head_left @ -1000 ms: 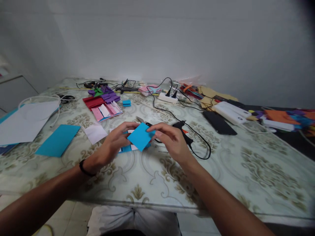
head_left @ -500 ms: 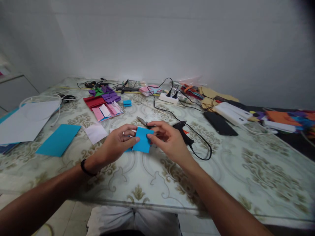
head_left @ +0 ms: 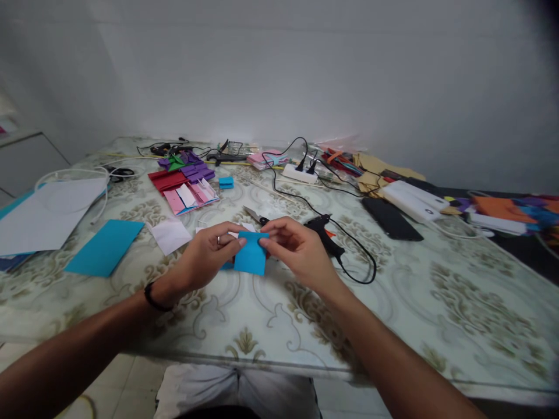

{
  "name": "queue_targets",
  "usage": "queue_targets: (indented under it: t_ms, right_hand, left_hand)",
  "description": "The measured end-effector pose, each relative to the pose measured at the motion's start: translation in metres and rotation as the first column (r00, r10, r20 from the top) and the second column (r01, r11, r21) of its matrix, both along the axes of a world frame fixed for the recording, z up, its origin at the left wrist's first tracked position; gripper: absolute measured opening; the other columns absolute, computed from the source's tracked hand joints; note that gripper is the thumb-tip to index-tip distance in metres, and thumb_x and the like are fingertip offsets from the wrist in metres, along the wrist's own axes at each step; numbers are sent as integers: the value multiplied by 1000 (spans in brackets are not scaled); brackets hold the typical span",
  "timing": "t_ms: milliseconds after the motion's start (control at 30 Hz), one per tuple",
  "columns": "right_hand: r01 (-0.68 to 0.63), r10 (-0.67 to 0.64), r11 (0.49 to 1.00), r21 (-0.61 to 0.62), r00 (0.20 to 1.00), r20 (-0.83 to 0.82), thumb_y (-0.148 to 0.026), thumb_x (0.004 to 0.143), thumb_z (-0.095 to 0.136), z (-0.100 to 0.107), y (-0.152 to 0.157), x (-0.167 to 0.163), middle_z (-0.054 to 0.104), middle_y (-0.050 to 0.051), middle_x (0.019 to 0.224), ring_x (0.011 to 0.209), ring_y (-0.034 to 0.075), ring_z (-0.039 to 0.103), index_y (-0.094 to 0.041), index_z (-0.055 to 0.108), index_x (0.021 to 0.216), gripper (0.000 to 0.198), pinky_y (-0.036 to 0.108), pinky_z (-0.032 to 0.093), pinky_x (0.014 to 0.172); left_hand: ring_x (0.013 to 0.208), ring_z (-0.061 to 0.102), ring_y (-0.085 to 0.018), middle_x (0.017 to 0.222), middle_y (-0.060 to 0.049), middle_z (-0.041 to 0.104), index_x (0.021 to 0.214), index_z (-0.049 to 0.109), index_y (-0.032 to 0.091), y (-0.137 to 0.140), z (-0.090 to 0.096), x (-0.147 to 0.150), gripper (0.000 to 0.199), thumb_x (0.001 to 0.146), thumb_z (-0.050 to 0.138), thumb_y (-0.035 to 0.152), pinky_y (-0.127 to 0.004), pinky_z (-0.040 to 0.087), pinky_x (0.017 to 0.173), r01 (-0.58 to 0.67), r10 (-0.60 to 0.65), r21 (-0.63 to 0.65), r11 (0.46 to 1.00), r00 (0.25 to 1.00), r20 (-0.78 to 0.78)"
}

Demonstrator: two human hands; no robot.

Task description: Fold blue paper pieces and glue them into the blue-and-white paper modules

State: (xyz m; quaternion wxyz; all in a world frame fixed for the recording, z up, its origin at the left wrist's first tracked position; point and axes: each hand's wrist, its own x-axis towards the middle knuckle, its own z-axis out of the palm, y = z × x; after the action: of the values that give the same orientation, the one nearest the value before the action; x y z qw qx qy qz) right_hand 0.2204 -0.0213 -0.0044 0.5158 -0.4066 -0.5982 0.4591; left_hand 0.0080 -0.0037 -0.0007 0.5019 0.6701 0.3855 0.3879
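Between my two hands is a small piece of blue paper (head_left: 250, 256), its top edge folded over. My left hand (head_left: 215, 249) is closed, pinching the paper's upper left corner between thumb and fingers. On the other side my right hand (head_left: 293, 244) pinches the upper right corner, also closed. Scissors (head_left: 252, 215) lie just behind the hands, their handles partly hidden by my right fingers. Some white and blue paper under and behind my left hand is mostly covered. A white paper square (head_left: 170, 236) lies to the left of that hand.
A black glue gun (head_left: 325, 235) with its looping cord lies right of my hands, near a black phone (head_left: 390, 219). Behind stand a white power strip (head_left: 300, 174) and folded pink paper (head_left: 192, 198). At left are a blue sheet (head_left: 105, 247) and white sheets (head_left: 48, 215).
The blue paper's top edge has been folded over, and the paper has turned more level. Both hands have shifted slightly, with the pinching fingers now at its top corners.
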Motion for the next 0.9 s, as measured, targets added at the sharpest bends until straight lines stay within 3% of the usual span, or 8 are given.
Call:
queue_targets:
  t_ms: [133,300,467,600,900]
  right_hand:
    - [-30,27,998,-52,998,-56,-38,78,84,0,2,0,73,1,78,65,16,69,-21,69,97,29,30,59,62]
    - [50,-50,999,3,998,-28,-34,78,84,1,1,1,67,-2,68,58,14,63,-21,73,93,23,28,55,58]
    - [63,-61,997,42,997,-46,-33,78,83,3,1,0,71,2,86,61,11,58,-21,77,92,19,26,53,57]
    - [95,-92,991,97,995,-37,-33,77,83,4,1,-1,69,4,96,70,13,62,-21,79,87,16,26,54,59]
    - [19,-20,999,-33,999,-45,-40,84,80,4,-2,-2,71,1,69,61,15,65,-24,84,98,22,30,59,60]
  left_hand:
    - [61,56,-11,64,2,63,108,74,15,-1,4,2,30,89,73,38,-20,48,58,-32,32,-10,999,998,58]
    - [75,70,-18,86,-5,73,125,73,17,-1,2,4,45,90,73,45,-31,62,70,54,-8,-223,973,979,203]
    - [73,71,-19,87,-6,73,136,69,19,0,1,4,57,89,75,49,-38,65,73,111,-49,-281,953,974,219]
    - [74,69,-17,87,-5,74,132,74,20,0,1,2,48,92,72,45,-35,64,75,64,-30,-206,976,986,165]
    - [70,65,-14,93,-7,80,116,83,21,-3,3,0,30,92,67,31,-24,59,64,-66,61,42,997,993,100]
